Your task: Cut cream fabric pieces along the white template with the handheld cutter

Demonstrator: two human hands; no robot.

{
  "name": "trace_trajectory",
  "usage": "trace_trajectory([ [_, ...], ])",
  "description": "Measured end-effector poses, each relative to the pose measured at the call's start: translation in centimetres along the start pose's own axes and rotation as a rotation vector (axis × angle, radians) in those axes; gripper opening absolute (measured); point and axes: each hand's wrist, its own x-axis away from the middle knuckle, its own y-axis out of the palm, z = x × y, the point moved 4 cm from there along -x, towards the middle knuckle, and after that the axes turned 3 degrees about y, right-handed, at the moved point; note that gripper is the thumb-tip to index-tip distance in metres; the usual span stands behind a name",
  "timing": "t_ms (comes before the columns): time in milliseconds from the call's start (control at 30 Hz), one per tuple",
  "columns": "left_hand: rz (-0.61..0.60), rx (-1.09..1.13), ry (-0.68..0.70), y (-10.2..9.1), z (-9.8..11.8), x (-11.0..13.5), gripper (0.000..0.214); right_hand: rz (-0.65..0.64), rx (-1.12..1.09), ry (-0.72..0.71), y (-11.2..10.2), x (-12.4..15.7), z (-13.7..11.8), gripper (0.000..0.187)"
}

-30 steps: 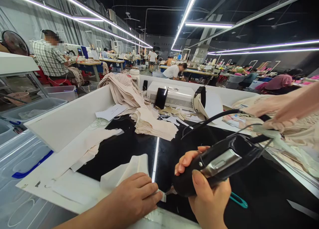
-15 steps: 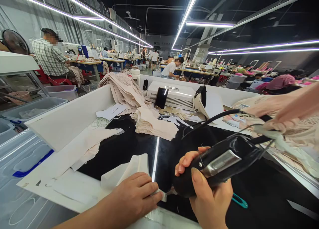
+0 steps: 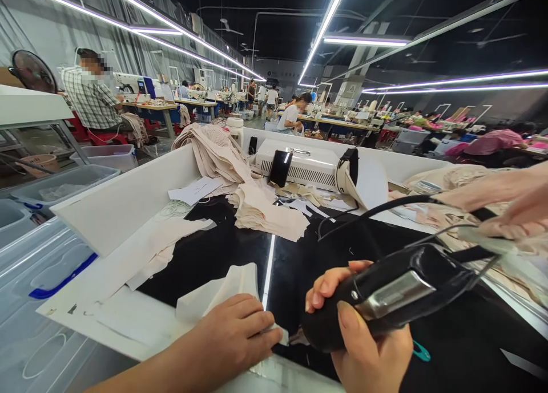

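Note:
My left hand (image 3: 242, 339) is closed over a pale fabric piece (image 3: 229, 287), its curled fingers pinning the edge to the table's near side. In my right hand (image 3: 363, 336) is a black corded hand tool (image 3: 385, 302) with a silver plate on its side. Its front end points down and left, close to the fabric edge by my left fingertips. Whether the tip touches the fabric I cannot tell. The black cord (image 3: 385, 206) rises from the tool's rear and curves left. My right fingers wrap around the tool's body.
Another person's hand (image 3: 520, 210) reaches in from the right behind the tool. A fabric stack (image 3: 269, 213), a phone (image 3: 280, 167) and a white vented box (image 3: 314, 167) lie farther back. A teal plastic item (image 3: 422, 352) is right of my right hand. White side boards (image 3: 124, 202) edge the table.
The view has shifted slightly, and the tool with my right hand sits a little farther right in it. The other person's hand has moved right and down. My left hand stays on the fabric.

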Motion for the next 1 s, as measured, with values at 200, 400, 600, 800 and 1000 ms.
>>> trace_trajectory([
  [200,0.051,-0.008,0.031,-1.1,-0.4,0.6,0.016,-0.001,-0.009,-0.001,-0.7,-0.1,-0.2,0.029],
  [400,0.002,-0.017,0.087,-1.2,-0.4,1.0,0.013,0.028,0.006,0.011,-1.3,-0.2,-0.4,0.029],
  [600,-0.010,-0.026,0.031,-0.8,-0.7,0.9,0.017,0.019,0.021,0.004,-1.6,-0.5,-0.4,0.030],
  [800,-0.003,-0.029,0.021,-1.0,-0.6,0.6,0.017,0.016,0.031,0.029,-1.8,-0.7,-0.7,0.032],
  [1000,0.027,-0.005,-0.002,-0.8,-0.6,0.4,0.011,0.048,0.061,0.043,-2.1,-1.0,-0.9,0.036],
])
